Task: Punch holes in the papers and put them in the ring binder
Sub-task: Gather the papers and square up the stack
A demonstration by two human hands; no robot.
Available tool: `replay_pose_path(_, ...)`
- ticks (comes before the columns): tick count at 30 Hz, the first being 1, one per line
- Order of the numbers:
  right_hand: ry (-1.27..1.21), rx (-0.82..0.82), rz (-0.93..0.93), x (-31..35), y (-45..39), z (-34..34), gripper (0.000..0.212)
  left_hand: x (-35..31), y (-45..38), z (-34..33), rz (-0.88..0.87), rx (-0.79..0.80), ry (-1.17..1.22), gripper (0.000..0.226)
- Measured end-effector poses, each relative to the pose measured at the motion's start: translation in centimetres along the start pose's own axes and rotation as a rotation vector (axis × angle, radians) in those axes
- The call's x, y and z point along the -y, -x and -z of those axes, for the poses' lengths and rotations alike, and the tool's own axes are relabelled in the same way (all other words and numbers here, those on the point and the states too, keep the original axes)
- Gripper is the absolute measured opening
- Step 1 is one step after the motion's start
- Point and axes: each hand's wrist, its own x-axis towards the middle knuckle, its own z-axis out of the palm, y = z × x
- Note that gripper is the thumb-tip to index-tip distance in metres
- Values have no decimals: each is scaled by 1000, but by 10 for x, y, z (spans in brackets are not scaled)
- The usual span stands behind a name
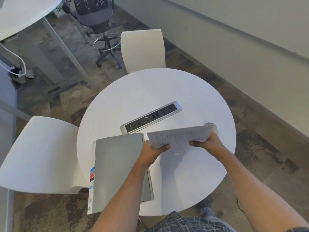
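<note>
Pinching papers (179,135), both hands' grip

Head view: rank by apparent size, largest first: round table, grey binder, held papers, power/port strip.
1. Round table
2. Grey binder, lying closed on the table
3. Held papers, gripped by both hands above the table, and the power/port strip: these look alike in size, and the papers sit nearer the camera, so they are not ranked.

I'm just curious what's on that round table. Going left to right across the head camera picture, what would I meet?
Grey ring binder lying closed → left hand gripping the papers → right hand gripping their other end → a small whitish object, mostly hidden behind the papers.
</note>
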Motion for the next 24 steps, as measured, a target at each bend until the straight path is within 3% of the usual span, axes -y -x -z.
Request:
replay_pose_path(5,-57,-98,1,12,-3,1,20,-6,-2,0,30,-83,66,21)
replay_pose_path(13,-56,-122,-124,-22,3,-19,25,15,-8,-14,240,-151,286,46)
replay_pose_path(15,-36,-158,-164,-32,-1,-17,32,23,-10,-11,267,-163,298,43)
replay_pose_path(18,43,-181,-231,-46,-8,-14,37,41,-9,-9,384,-225,225,24)
replay_pose_path(24,350,-149,-310,-67,-22,-12,38,70,-6,-13,512,-311,-2,13)
